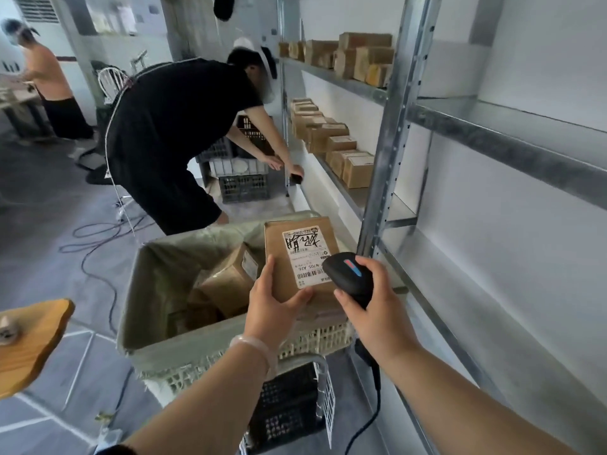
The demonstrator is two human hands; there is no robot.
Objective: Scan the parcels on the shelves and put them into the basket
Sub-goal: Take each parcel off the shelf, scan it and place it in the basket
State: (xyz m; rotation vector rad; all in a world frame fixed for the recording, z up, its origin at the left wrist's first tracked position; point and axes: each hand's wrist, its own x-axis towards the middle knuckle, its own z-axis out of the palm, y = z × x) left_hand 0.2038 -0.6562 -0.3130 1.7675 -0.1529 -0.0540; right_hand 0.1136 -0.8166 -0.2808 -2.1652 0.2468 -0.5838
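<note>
Grey floor ran between the metal shelves [492,126] on my right and the lined basket [157,290] in front of me, where another person [170,126] bent over crates [244,185] further along. My left hand [272,310] gripped a parcel [295,254] by its lower end, label up, over the basket's right side. My right hand [377,307] was wrapped round the scanner [348,277], just beside the label. Held by one end, the parcel could have tipped outside the rim. The scanner's cord [374,389] hung near the basket and might have snagged.
</note>
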